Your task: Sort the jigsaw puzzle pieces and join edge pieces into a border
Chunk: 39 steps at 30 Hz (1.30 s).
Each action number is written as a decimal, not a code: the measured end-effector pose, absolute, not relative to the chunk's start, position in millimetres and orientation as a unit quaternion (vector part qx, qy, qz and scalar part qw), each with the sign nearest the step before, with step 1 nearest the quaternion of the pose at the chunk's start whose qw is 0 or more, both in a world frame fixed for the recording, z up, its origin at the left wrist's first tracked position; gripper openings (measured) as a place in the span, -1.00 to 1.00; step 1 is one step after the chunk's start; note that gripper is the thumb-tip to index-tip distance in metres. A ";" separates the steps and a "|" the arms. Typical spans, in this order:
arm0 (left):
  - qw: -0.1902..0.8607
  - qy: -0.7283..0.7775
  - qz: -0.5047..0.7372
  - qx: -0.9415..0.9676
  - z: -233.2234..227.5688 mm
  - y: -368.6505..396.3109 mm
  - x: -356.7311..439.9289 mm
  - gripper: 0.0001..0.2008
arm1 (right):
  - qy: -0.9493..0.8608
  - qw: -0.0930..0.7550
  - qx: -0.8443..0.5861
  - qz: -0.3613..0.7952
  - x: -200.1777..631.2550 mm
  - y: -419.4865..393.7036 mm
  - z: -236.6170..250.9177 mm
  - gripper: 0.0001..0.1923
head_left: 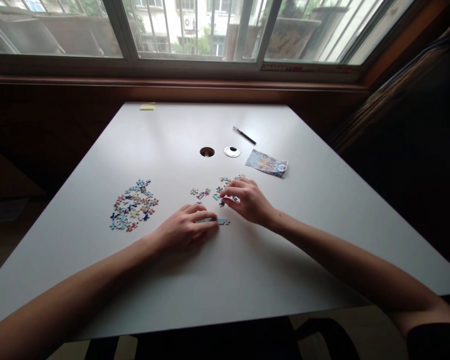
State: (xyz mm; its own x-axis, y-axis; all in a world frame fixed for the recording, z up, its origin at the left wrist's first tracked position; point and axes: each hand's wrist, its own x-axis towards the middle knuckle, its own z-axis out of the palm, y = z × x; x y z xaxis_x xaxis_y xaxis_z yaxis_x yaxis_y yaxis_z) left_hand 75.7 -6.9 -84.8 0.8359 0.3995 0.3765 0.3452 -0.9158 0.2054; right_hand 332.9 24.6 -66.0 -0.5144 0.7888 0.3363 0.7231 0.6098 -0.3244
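Note:
Bent over a joined strip of light-blue jigsaw pieces [223, 221], my left hand [187, 225] rests its fingertips on it; its thumb is mostly hidden. The strip's right end sticks out past the fingers. My right hand [247, 200] hovers at the right over a small group of loose jigsaw pieces [225, 179], partly covering them. Its index finger and thumb are curved, with their tips slightly apart, and I see nothing clearly held. Just beyond my left hand lie a few more jigsaw pieces [200, 193].
A larger pile of jigsaw pieces [135, 205] lies left on the white table [165, 145]. Farther back are a printed picture sheet [267, 163], a black pen [244, 135], a round metal cover [231, 151], a cable hole [207, 151] and a yellow sticky note [147, 106].

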 end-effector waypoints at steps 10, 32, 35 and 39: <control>0.060 0.190 0.210 0.957 -86.0 -5.6 75.5 -0.64 | -0.871 0.068 -0.475 0.105 304.8 64.9 -36.4 -0.94; 0.076 0.195 0.207 0.956 -80.9 -6.6 75.7 -0.63 | -0.868 0.312 -0.275 0.273 385.4 0.8 -79.3 -0.81; 0.072 0.195 0.211 0.955 -79.1 -7.0 76.4 -0.64 | -0.872 0.308 -0.276 0.261 385.2 -1.8 -80.2 -0.80; 0.073 0.198 0.208 0.955 -78.8 -6.8 76.8 -0.64 | -0.875 0.310 -0.267 0.260 386.3 -2.7 -80.3 -0.85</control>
